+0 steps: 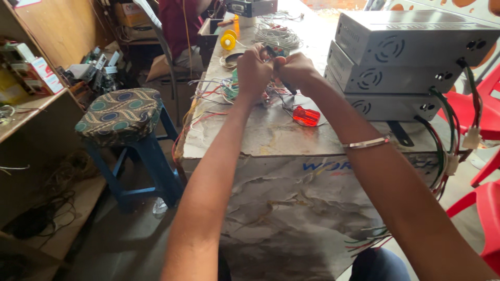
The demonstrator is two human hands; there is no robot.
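Note:
My left hand [253, 70] and my right hand [295, 68] meet over the far middle of the paper-covered table [271, 140]. Both are closed on a small bundle of coloured wires [225, 89]. A dark tool [284, 84] pokes down from my right fist. What sits between the fingertips is hidden. A red screwdriver handle [306, 116] lies on the table just below my right hand. A metal bangle [367, 142] is on my right forearm.
Three stacked grey metal boxes [396, 62] with wire harnesses fill the table's right side. Behind my hands are a coil of white cable [276, 37] and a yellow tape roll [228, 40]. A cushioned blue stool [125, 117] stands at left, red chairs [482, 109] at right, and a seated person [179, 28] beyond.

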